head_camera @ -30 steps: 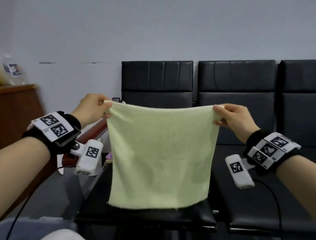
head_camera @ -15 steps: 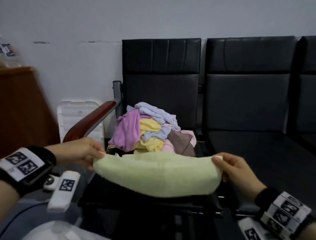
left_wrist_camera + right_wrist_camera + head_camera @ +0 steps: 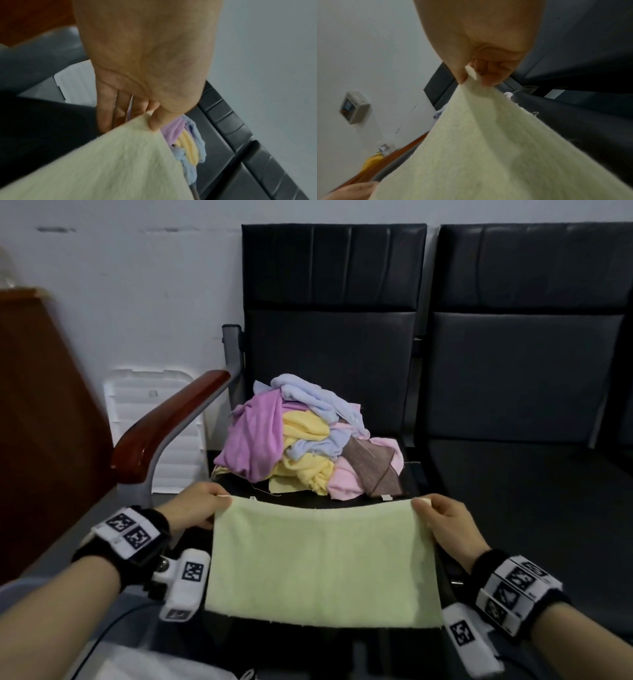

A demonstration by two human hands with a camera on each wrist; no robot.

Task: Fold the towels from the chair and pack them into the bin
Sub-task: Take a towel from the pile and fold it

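Note:
A pale green towel [image 3: 322,563] is stretched between my two hands over the front of the black chair seat [image 3: 416,474]. My left hand [image 3: 197,506] pinches its far left corner and my right hand [image 3: 442,523] pinches its far right corner. The left wrist view shows thumb and fingers of my left hand [image 3: 152,119] nipping the towel [image 3: 106,166] at its corner. In the right wrist view my right hand [image 3: 476,75] pinches the towel [image 3: 488,155] the same way. A heap of crumpled towels [image 3: 301,443], purple, yellow, blue, pink and brown, sits behind on the seat. No bin can be made out with certainty.
A wooden armrest [image 3: 171,422] on a grey metal frame runs along the chair's left side. A second black chair [image 3: 524,378] stands to the right. A white ribbed plastic object [image 3: 150,412] leans on the wall behind the armrest. A brown wooden cabinet [image 3: 41,422] stands at the left.
The towel hung full length in front of me a second ago. Both hands have since lowered it towards the seat front, and it now lies spread out, uncovering the heap behind.

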